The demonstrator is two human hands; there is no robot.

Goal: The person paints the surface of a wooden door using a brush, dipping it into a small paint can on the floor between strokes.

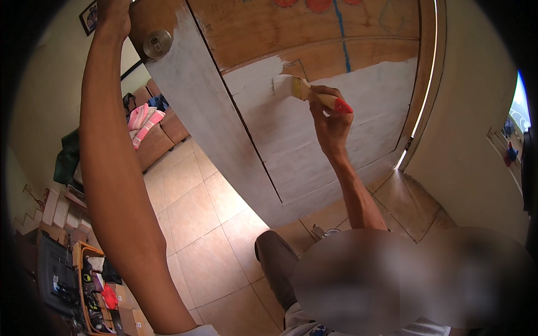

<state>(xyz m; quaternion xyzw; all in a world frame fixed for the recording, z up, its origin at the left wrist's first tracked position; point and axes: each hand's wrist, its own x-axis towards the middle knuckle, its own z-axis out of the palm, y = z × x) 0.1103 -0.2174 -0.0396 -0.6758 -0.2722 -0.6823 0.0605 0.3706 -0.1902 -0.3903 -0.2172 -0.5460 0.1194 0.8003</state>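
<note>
My right hand [334,122] grips a flat paintbrush [299,88] by its pale, red-tipped handle. The bristles rest against a wooden door [252,38], near the ragged upper edge of the white paint [294,151] on its lower part. Bare brown wood shows above, with a blue line [341,33] and red rounded shapes [319,4]. At the top left my left hand [114,21] is by the door's edge, close to the round metal doorknob [157,43]. Its fingers are cut off by the frame, so its grip is hidden.
A tiled floor [210,260] lies below. Behind the door stands a brown sofa [157,138] bearing a pink striped cloth [145,119]. A crate of mixed items [86,290] and cardboard boxes [130,313] sit lower left. A partly hidden metal object [332,232] is near my knee [273,252].
</note>
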